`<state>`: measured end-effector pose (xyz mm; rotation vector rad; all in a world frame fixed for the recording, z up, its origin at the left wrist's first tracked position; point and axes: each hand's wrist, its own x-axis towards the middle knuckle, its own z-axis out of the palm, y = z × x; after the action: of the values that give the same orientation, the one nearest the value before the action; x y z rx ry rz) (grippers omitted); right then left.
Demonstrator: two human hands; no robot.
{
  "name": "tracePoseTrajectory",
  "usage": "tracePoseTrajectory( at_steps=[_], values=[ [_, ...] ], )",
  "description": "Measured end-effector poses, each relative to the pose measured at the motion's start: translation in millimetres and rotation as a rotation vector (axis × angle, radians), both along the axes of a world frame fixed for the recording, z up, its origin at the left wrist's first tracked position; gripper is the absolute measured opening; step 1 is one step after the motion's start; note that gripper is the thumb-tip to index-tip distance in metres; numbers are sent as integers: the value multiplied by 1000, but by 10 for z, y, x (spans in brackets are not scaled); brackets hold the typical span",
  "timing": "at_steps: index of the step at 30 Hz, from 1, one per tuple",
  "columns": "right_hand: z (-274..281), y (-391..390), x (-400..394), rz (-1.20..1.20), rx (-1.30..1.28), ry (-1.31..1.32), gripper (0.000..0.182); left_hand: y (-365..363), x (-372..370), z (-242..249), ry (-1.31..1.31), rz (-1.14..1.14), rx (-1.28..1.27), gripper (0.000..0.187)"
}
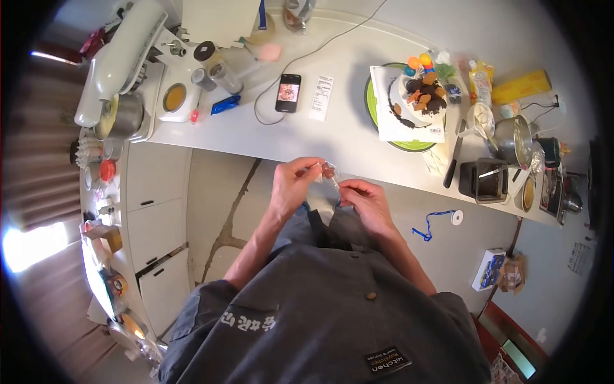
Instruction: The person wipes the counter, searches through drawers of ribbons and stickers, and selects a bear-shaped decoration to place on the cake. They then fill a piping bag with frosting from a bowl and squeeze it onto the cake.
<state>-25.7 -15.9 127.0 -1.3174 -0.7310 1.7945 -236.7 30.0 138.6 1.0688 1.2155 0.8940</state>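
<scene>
My left hand [292,182] and my right hand [366,200] meet in front of my grey apron, just below the white counter's edge [268,144]. Both pinch a small clear wrapper with a brown sweet [327,171] inside it; the left fingers hold the top, the right fingers hold the lower corner. On the counter ahead and to the right stands a decorated cake [420,97] with dark and orange pieces and coloured balls on top, on a white board over a green plate [409,144].
A phone [288,93] with a cable and a paper slip [322,97] lie on the counter. A stand mixer [125,61] and a scale stand at left. A knife [453,157], black container [489,180], pot and packets crowd the right. Blue ribbon [435,223] and a box lie on the floor.
</scene>
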Motion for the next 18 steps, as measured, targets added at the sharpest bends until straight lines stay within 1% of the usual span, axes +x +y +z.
tracePoseTrajectory(
  at_steps=[2,4,7,11,13,16,18],
  values=[
    [4,-2,-15,9,-14,-5,20,-22,-20,80,135,0,51,22],
    [30,17,-28,-37,-67,95,20,-47,-17,182,253,-6,132,22],
    [43,70,14,-49,-120,186,21,-71,-58,119,191,21,74,22],
    [69,123,39,-37,-152,265,22,-77,-98,113,253,16,51,22],
    [48,134,46,-67,-164,291,21,-73,-94,168,291,7,58,22],
    [49,134,41,-92,-157,309,21,-79,-102,76,206,-13,60,21],
    [68,128,25,-74,-131,280,21,-96,-36,82,211,31,52,20]
  ],
)
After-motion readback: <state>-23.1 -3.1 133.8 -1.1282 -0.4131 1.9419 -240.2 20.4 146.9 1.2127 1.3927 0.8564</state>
